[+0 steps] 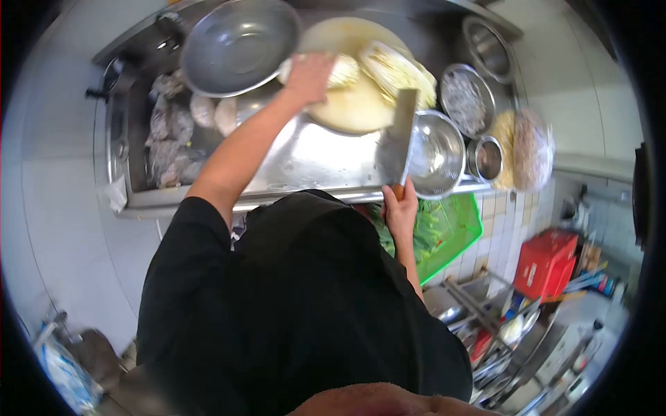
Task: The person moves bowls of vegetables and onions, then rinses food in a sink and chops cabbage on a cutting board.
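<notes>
The left hand [310, 75] lies over the left end of one cabbage piece [343, 71], on the cutting board [347, 118] at the upper middle of the frame; how firmly its fingers close, I cannot tell. This piece has its long axis roughly left to right. The right hand [400, 210] is closed around the handle of the cleaver [404, 132], whose blade points up the frame, apart from this piece, to its lower right. The left hand is the nearer one. A second cabbage piece [392, 68], slanting down to the right, lies by the blade's upper end. The colander [438, 156] sits close on the blade's right; a large bowl [239, 48] stands at upper left.
</notes>
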Demonstrator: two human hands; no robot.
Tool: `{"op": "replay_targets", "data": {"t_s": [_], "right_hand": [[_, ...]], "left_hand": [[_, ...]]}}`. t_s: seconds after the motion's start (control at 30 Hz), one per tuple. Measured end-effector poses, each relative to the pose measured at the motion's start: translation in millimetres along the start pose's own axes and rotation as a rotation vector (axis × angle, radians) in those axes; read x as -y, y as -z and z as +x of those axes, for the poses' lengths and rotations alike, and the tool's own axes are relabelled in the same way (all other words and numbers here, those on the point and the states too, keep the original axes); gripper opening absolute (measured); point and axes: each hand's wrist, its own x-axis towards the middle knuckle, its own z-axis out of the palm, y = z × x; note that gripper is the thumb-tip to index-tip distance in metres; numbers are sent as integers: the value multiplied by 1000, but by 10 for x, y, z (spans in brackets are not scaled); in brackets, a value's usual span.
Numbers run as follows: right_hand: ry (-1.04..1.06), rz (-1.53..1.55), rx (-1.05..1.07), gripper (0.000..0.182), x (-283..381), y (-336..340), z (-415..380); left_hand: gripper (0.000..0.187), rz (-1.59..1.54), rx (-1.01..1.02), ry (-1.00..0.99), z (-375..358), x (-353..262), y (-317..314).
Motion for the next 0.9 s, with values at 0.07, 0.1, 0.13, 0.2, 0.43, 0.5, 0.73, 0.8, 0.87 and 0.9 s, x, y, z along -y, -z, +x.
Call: {"op": "replay_targets", "data": {"t_s": [0.07,0.1,0.13,0.2,0.43,0.5,0.73,0.8,0.87,0.9], "right_hand": [[-42,-35,18,46,183,-15,-18],[-49,-4,40,43,197,-5,13],[-57,27,68,41,214,-8,39],[-111,46,100,43,431,-82,63],[-114,-57,171,46,526,-396,503],[-100,-140,194,47,555,-459,546],[-111,-242,216,47,602,-469,596],[-120,-265,225,47,700,-462,587],[-60,-310,206,47,669,-508,647],[-27,-330,195,47,636,-548,691]], "left_hand": [[102,-103,-23,41,152,33,-64],[101,-72,-72,-17,136,13,-120],[100,-42,-121,-70,86,-46,-164],[100,34,-62,-66,14,-227,-96],[88,27,60,40,203,-317,6],[89,-12,146,81,233,-293,14],[85,-92,100,59,249,-173,-71],[80,-97,121,52,258,-163,-51],[74,-105,139,44,274,-165,-7],[69,-84,107,37,292,-142,-58]]}}
